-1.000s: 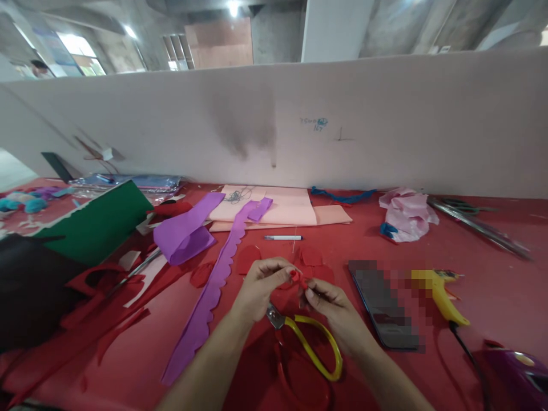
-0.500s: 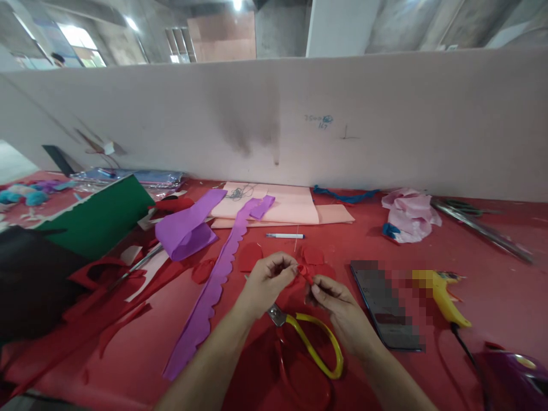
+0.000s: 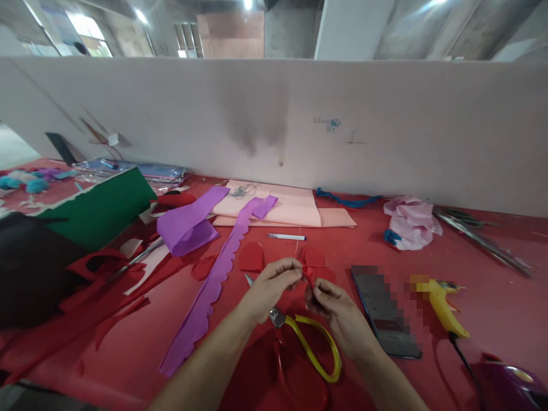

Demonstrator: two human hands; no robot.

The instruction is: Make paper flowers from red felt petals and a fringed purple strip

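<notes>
Between my two hands is a small gathered piece of red fabric. My left hand pinches its left end with thumb and forefinger. At its lower right side, my right hand grips it with the fingertips. Scissors with yellow handles lie on the table under my wrists, partly hidden by my left hand. Flat red fabric petals lie just beyond my hands, and a white marker rests behind them. A scalloped purple strip runs along the left of my left forearm.
A phone and a yellow glue gun with a cord lie to the right. Peach sheets, pink cloth and a metal rod are farther back. Red scraps and a green board stand left. A white partition closes the back.
The view has shifted slightly. My fingers have moved a little on the red fabric piece, which now appears more upright; both hands still hold it.
</notes>
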